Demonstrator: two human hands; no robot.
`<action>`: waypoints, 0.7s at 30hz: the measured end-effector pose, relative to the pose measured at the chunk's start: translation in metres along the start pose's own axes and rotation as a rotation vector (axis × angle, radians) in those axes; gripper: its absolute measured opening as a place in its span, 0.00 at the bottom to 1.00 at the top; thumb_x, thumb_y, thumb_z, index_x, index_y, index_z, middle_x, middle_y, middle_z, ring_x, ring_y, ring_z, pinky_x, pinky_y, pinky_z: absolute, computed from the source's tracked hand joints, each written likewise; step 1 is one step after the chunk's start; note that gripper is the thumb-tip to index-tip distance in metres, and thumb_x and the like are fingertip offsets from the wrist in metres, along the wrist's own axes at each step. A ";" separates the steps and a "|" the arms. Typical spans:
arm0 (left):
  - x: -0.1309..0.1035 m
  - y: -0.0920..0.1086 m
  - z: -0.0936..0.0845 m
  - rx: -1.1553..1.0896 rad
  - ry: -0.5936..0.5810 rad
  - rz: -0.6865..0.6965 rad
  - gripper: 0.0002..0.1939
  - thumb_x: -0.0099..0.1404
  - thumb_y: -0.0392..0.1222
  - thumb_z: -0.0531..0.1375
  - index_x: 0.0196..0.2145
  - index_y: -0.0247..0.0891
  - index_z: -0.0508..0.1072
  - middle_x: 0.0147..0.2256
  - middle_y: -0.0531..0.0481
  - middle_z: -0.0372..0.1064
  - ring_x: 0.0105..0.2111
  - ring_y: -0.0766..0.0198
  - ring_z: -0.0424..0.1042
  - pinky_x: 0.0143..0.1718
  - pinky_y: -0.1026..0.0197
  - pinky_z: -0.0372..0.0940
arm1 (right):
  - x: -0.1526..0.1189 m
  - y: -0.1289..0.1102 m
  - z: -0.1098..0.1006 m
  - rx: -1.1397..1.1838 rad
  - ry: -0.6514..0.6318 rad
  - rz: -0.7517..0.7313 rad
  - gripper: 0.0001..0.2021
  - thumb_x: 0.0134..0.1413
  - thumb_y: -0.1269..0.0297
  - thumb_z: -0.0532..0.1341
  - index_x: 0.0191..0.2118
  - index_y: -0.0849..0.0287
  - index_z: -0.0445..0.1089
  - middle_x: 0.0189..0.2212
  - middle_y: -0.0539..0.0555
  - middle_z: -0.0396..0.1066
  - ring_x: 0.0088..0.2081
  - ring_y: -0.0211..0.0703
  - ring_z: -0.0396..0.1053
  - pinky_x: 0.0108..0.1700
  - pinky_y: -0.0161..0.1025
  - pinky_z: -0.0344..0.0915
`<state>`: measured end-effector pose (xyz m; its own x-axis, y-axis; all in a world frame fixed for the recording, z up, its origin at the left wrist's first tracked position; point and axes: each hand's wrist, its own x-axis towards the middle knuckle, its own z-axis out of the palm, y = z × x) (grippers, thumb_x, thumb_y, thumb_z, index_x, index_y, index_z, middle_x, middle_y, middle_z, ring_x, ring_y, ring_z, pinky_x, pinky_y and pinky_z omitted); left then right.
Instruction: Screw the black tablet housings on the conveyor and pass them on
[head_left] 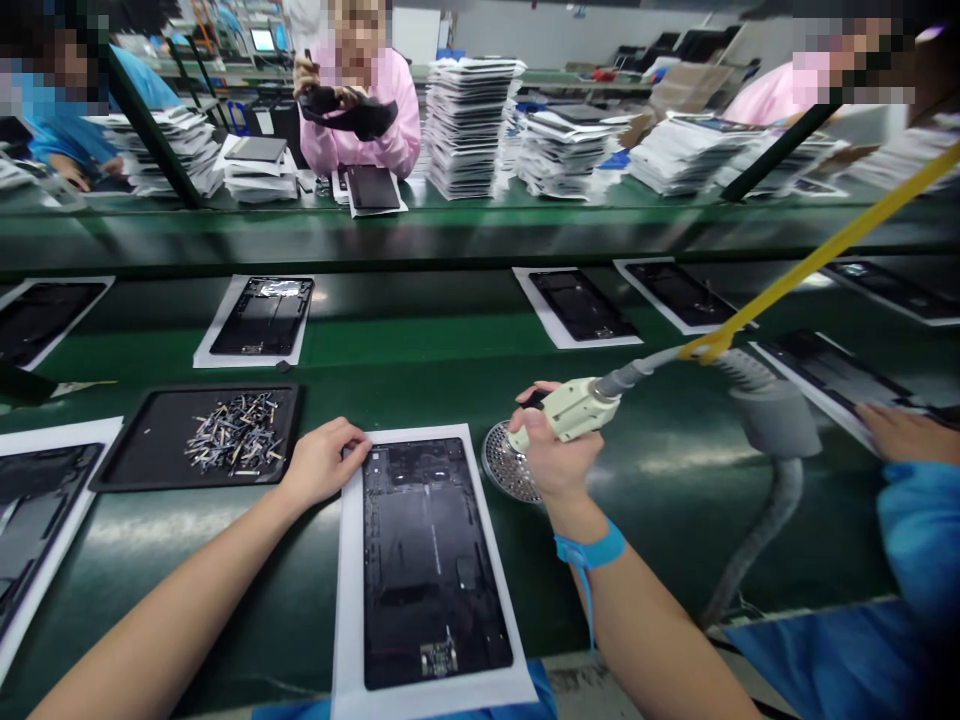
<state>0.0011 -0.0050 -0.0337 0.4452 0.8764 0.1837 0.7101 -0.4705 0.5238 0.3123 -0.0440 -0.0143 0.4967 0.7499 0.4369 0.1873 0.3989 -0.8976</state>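
In front of me a black tablet housing [431, 560] lies on a white paper sheet [349, 620]. My left hand [326, 462] has its fingers curled together at the housing's top left corner, gripping the edge there. A pale green electric screwdriver [577, 408] is in my right hand [559, 455], which is closed around its body. The screwdriver's tip end points left, over a round perforated metal screw plate [504, 475]; the bit itself is hidden by my fingers. A blue wrist strap [596, 548] circles my right wrist.
Left of my hand sits a black tray [161, 440] heaped with small cable-like parts [238, 432]. A yellow strap [840, 245] holds the screwdriver's cable, near a grey hose [780, 510]. Other housings [262, 315] lie along the green line. A co-worker's hand [911, 432] is at right.
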 end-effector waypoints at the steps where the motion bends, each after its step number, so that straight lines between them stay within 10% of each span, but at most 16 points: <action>1: 0.000 0.000 0.000 -0.002 -0.002 0.000 0.13 0.70 0.46 0.56 0.33 0.41 0.77 0.32 0.51 0.74 0.30 0.66 0.72 0.33 0.64 0.64 | 0.000 0.001 0.000 -0.008 0.002 0.001 0.16 0.54 0.56 0.68 0.45 0.56 0.69 0.33 0.50 0.73 0.22 0.36 0.70 0.27 0.38 0.71; 10: 0.002 0.000 0.006 0.015 -0.031 -0.047 0.13 0.71 0.43 0.56 0.33 0.40 0.77 0.32 0.51 0.73 0.31 0.65 0.72 0.34 0.63 0.61 | -0.003 -0.025 0.014 0.077 0.020 -0.029 0.11 0.58 0.58 0.66 0.42 0.57 0.70 0.33 0.50 0.73 0.21 0.35 0.69 0.25 0.38 0.68; 21: 0.002 -0.005 0.007 -0.056 -0.078 0.011 0.11 0.72 0.43 0.57 0.38 0.40 0.79 0.34 0.49 0.74 0.35 0.63 0.74 0.38 0.64 0.65 | -0.052 -0.024 0.133 0.330 -0.423 0.066 0.16 0.57 0.57 0.68 0.48 0.53 0.68 0.40 0.52 0.74 0.27 0.36 0.73 0.29 0.38 0.73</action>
<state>0.0027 -0.0016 -0.0421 0.4959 0.8593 0.1254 0.6740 -0.4719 0.5683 0.1693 -0.0226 -0.0082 0.1009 0.8988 0.4266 -0.1431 0.4374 -0.8878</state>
